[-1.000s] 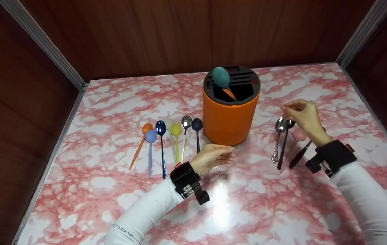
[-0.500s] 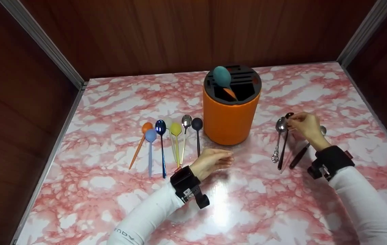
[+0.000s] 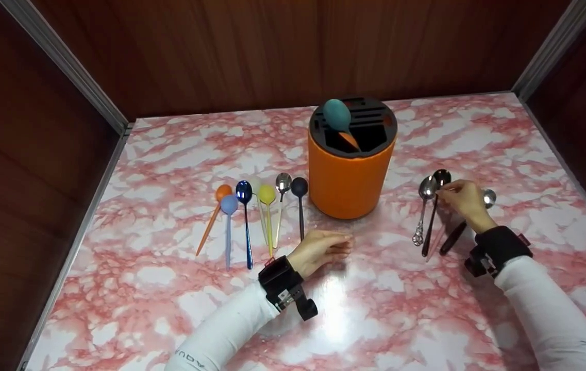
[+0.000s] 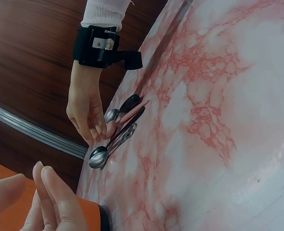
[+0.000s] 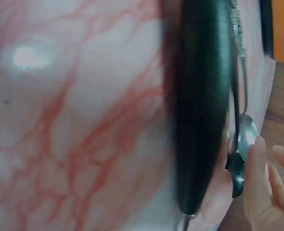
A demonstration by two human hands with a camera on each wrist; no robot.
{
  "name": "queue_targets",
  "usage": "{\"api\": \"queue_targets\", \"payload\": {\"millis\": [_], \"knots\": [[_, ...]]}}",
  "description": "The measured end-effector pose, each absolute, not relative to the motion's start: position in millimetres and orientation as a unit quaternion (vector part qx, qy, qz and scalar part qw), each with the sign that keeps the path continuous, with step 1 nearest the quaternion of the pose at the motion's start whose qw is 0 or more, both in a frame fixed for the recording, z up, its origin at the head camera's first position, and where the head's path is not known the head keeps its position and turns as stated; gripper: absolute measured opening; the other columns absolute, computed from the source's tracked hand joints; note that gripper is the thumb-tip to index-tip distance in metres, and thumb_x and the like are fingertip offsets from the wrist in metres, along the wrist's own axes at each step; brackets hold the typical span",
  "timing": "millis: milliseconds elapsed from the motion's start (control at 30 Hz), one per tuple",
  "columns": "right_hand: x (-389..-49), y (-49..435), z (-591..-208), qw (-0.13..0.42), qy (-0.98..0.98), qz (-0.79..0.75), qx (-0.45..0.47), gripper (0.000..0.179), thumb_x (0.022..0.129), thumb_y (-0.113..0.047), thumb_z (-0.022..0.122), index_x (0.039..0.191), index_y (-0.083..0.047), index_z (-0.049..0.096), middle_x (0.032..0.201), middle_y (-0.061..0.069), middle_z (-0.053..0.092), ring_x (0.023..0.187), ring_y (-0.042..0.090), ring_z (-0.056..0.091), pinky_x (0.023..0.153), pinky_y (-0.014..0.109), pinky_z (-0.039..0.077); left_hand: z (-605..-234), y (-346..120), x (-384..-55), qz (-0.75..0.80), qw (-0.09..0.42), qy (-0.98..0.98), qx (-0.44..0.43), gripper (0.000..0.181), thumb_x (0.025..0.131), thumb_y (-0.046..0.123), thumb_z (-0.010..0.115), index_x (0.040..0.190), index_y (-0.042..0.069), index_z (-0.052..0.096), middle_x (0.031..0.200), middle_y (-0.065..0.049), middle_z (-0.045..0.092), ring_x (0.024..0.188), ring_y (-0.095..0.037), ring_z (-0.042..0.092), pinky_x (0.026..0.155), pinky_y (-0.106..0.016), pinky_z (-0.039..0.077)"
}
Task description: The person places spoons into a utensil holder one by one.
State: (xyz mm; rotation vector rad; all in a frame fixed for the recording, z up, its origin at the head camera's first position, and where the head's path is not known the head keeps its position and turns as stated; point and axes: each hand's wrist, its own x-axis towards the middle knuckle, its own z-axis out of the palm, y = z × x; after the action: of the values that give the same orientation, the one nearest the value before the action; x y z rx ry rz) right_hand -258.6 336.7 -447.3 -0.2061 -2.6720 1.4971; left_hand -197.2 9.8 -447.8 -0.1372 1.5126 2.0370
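My right hand hovers low over the right group of spoons, fingertips beside the bowl of a dark shiny spoon. A silver spoon with an ornate handle lies just left of it. The hand covers the bowl of a pink spoon; that bowl shows in the right wrist view. Right of these lies a black-handled spoon. In the right wrist view, thumb and index finger stand apart, with no spoon visibly held. My left hand hangs with extended fingers before the orange holder, holding nothing.
A teal spoon with an orange handle stands tilted in the holder's slotted black top. Left of the holder lie several spoons, among them a black one, a yellow one and a blue metallic one. Wooden walls enclose the marbled table.
My right hand has moved down and slightly right, from above the silver spoon's bowl to beside the dark spoon's bowl, covering the pink bowl. The left hand has barely shifted.
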Motion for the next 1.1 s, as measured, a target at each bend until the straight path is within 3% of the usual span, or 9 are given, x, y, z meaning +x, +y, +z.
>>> {"api": "queue_targets", "payload": {"millis": [600, 767, 900, 1000, 1100], "knots": [[-261.9, 333.9, -461.7, 0.014, -0.895, 0.440, -0.071, 0.024, 0.087, 0.002, 0.064, 0.095, 0.024, 0.060, 0.060, 0.010, 0.066, 0.042, -0.003, 0.055, 0.042, 0.017, 0.051, -457.3, 8.7, -193.8, 0.771, 0.295, 0.562, -0.047, 0.026, 0.095, -0.004, 0.056, 0.115, -0.019, 0.058, 0.076, -0.004, 0.066, 0.067, -0.010, 0.062, 0.070, -0.022, 0.058], [-263.8, 332.1, -460.7, 0.012, -0.925, 0.373, -0.074, 0.021, 0.085, -0.003, 0.068, 0.080, 0.017, 0.066, 0.054, 0.007, 0.063, 0.040, -0.003, 0.051, 0.052, 0.015, 0.046, -458.3, 9.1, -192.4, 0.770, 0.294, 0.564, -0.046, 0.027, 0.094, -0.004, 0.056, 0.117, -0.019, 0.057, 0.078, -0.004, 0.068, 0.067, -0.009, 0.062, 0.072, -0.023, 0.058], [-267.5, 330.7, -457.8, -0.012, -0.931, 0.353, -0.095, 0.022, 0.083, -0.007, 0.068, 0.069, 0.010, 0.066, 0.047, -0.001, 0.058, 0.041, 0.001, 0.050, 0.063, 0.030, 0.049, -459.3, 9.4, -191.6, 0.770, 0.294, 0.564, -0.046, 0.028, 0.094, -0.005, 0.056, 0.118, -0.019, 0.056, 0.087, -0.013, 0.070, 0.068, -0.009, 0.063, 0.074, -0.024, 0.058], [-269.1, 329.3, -455.8, -0.030, -0.925, 0.362, -0.113, 0.021, 0.083, -0.008, 0.066, 0.069, 0.007, 0.065, 0.046, -0.006, 0.055, 0.042, 0.003, 0.051, 0.076, 0.043, 0.052, -460.1, 9.5, -191.5, 0.769, 0.294, 0.566, -0.044, 0.028, 0.095, -0.005, 0.055, 0.119, -0.019, 0.056, 0.096, -0.021, 0.069, 0.070, -0.009, 0.063, 0.076, -0.024, 0.058], [-268.9, 328.7, -454.8, -0.046, -0.912, 0.386, -0.128, 0.019, 0.084, -0.009, 0.063, 0.076, 0.008, 0.066, 0.047, -0.008, 0.056, 0.043, 0.002, 0.053, 0.078, 0.036, 0.054, -460.7, 9.7, -191.9, 0.767, 0.296, 0.567, -0.043, 0.029, 0.095, -0.004, 0.056, 0.120, -0.019, 0.056, 0.095, -0.020, 0.070, 0.070, -0.009, 0.063, 0.078, -0.025, 0.058]]}}
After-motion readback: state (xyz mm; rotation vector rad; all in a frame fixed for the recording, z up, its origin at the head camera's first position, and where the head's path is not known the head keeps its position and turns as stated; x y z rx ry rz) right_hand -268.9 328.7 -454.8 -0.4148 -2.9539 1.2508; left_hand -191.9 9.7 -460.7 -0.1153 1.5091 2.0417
